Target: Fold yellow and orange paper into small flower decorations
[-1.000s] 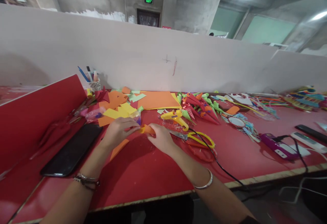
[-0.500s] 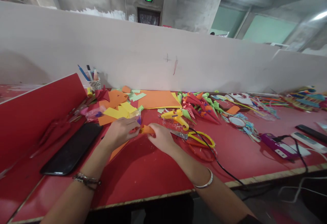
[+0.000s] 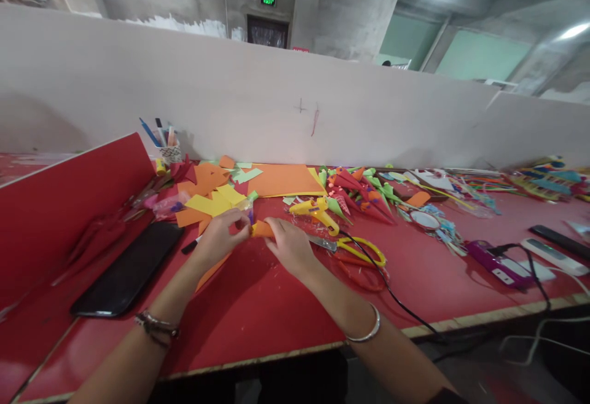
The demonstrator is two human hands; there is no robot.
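A small orange paper roll is held over the red table between both hands. My left hand pinches its left end with fingers curled. My right hand wraps round its right end. Just right of the hands lie yellow-handled scissors and a yellow glue gun with a black cord. An orange paper strip lies under my left forearm.
A black phone lies at the left beside a red divider board. Orange, yellow and green paper scraps, a pen cup and several paper cones crowd the back. A purple device lies right.
Both hands have lifted the orange roll slightly and drawn closer together on it. The left fingers have shifted to pinch its end.
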